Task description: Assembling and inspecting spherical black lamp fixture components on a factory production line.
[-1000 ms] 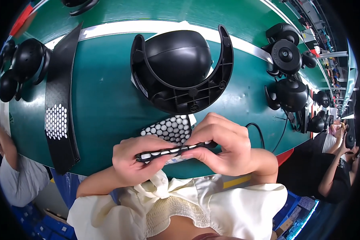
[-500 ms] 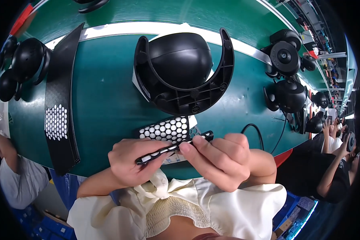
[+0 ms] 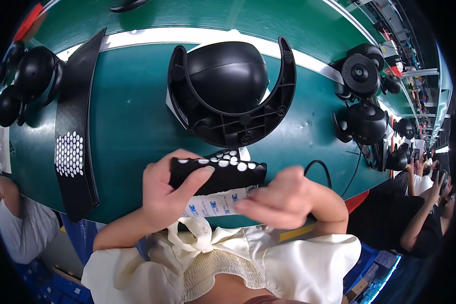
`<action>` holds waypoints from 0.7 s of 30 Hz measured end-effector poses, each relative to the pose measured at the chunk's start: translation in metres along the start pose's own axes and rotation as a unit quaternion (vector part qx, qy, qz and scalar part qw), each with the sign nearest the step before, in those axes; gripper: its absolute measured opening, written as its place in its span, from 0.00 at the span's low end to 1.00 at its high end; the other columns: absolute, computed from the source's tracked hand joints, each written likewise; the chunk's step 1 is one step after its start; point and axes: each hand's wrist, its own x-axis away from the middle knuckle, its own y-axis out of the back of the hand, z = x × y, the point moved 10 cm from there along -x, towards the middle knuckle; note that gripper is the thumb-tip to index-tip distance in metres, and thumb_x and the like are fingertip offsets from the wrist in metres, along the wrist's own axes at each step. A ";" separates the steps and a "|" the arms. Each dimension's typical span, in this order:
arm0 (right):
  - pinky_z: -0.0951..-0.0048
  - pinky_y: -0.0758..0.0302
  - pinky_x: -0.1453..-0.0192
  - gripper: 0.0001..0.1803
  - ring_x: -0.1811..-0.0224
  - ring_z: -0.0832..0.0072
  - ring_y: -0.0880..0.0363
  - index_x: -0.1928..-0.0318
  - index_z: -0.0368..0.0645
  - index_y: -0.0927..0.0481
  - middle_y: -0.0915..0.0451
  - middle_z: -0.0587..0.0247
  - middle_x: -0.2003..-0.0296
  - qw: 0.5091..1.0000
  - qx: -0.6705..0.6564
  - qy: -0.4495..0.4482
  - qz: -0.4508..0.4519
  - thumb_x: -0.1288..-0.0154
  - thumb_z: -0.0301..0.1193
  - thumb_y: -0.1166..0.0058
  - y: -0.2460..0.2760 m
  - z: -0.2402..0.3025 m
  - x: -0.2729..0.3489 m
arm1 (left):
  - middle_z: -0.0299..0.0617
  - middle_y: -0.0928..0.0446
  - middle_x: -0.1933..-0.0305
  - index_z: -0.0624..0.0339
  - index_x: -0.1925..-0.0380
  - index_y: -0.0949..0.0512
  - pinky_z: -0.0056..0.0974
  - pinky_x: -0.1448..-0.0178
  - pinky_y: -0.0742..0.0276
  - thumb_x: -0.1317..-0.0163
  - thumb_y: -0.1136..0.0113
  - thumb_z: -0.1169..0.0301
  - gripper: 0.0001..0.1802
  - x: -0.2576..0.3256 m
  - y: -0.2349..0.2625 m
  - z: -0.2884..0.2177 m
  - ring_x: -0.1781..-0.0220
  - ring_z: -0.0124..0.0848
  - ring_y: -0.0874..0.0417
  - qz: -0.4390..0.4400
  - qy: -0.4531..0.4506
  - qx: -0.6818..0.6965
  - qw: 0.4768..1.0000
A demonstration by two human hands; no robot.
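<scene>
In front of my chest my left hand (image 3: 169, 185) grips a black sheet of round adhesive pads (image 3: 218, 175), thumb on its front. The sheet is bent over, with rows of white dots along its top edge. Below it shows white backing paper (image 3: 213, 205) with blue print. My right hand (image 3: 283, 200), slightly blurred, has its fingers curled and pinched at the right end of the backing paper. Just beyond stands a black rounded device (image 3: 228, 76) in a crescent-shaped black stand (image 3: 238, 129), its ribbed underside with round inserts toward me.
Left on the green table (image 3: 126, 126) lies a stack of long black sheets (image 3: 78, 101) with white dots (image 3: 70, 154). More black round devices (image 3: 367, 121) stand at both sides. A black cable (image 3: 319, 164) curls at right. Other people sit at both sides.
The sheet was held edge-on between both hands; now it is tilted, showing its black face and the backing paper. My right hand has moved right and down to the paper's end.
</scene>
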 end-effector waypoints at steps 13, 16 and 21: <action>0.85 0.36 0.69 0.25 0.71 0.81 0.28 0.50 0.30 0.41 0.24 0.54 0.70 0.920 -0.146 -0.337 -0.139 0.49 0.12 0.50 0.019 -0.080 0.014 | 0.61 0.52 0.39 0.67 0.68 0.24 0.50 0.33 0.52 0.53 0.41 0.81 0.09 0.000 -0.037 -0.015 0.34 0.52 0.48 0.217 -0.107 0.212 0.947; 0.84 0.35 0.69 0.24 0.70 0.81 0.28 0.51 0.31 0.41 0.23 0.55 0.70 0.922 -0.144 -0.334 -0.134 0.49 0.12 0.50 0.018 -0.080 0.011 | 0.62 0.54 0.39 0.69 0.68 0.24 0.50 0.33 0.52 0.53 0.42 0.81 0.09 0.001 -0.036 -0.015 0.34 0.53 0.49 0.218 -0.109 0.206 0.948; 0.83 0.34 0.71 0.24 0.72 0.79 0.27 0.54 0.32 0.35 0.23 0.60 0.70 0.926 -0.117 -0.325 -0.151 0.55 0.12 0.46 0.017 -0.079 0.012 | 0.62 0.52 0.39 0.71 0.68 0.24 0.51 0.34 0.51 0.52 0.43 0.81 0.09 0.001 -0.035 -0.012 0.35 0.53 0.46 0.208 -0.104 0.218 0.948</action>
